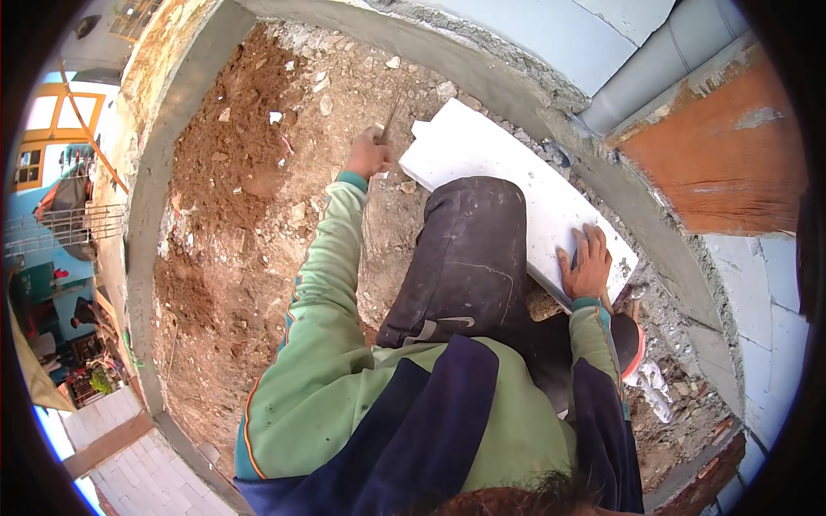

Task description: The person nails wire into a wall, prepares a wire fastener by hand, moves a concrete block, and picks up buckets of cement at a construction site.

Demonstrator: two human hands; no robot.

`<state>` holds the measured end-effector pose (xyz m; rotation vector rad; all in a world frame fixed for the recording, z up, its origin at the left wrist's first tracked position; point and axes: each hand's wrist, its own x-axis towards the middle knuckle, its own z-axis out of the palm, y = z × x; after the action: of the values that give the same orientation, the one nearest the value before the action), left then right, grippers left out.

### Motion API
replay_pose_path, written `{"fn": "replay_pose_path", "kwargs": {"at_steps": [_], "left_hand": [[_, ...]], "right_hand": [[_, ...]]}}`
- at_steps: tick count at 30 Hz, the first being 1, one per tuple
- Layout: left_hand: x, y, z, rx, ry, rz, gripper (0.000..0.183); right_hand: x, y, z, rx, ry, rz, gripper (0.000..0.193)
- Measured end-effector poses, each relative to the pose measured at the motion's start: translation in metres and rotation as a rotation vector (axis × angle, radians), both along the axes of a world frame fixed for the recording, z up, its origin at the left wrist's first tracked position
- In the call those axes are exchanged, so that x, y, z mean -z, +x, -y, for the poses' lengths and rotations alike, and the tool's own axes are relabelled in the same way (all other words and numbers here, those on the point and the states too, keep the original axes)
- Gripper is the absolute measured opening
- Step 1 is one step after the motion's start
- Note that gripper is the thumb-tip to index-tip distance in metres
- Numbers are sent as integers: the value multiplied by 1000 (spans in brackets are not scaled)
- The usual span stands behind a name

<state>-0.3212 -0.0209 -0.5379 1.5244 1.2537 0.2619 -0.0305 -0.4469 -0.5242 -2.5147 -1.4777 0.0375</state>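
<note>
A long white block (508, 155) lies slantwise on the ground, with a small step cut into its left end. My left hand (368, 153) is closed around a thin blade-like tool (392, 119), just off that end; motion blur and the edge-on angle hide its exact kind. Across the middle of the block rests my bent leg in dark trousers (473, 232). My right hand (587, 265) presses on the block's near right end with its fingers apart. A small dark spot shows beside those fingers, too unclear to name.
Loose brown soil (219, 146) with stones and rubble covers the ground at the left. A grey concrete beam (142, 232) borders the pit. White block walls (585, 34), a grey pipe (667, 64) and an orange-brown board (718, 146) stand at the right. Crumpled pale plastic (654, 391) lies near my foot.
</note>
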Motion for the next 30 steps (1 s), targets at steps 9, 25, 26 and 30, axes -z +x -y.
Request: {"fn": "replay_pose_path", "kwargs": {"at_steps": [9, 25, 26, 30], "left_hand": [[-148, -65, 28, -128, -315, 726, 30], [-171, 13, 162, 140, -364, 796, 19], [-173, 13, 168, 125, -361, 770, 19], [-162, 15, 177, 27, -420, 802, 15]], "right_hand": [[4, -6, 1, -1, 10, 31, 55], [-175, -96, -186, 14, 713, -1388, 37], [-183, -101, -199, 44, 714, -1513, 29], [-176, -103, -216, 47, 629, -1612, 12]]}}
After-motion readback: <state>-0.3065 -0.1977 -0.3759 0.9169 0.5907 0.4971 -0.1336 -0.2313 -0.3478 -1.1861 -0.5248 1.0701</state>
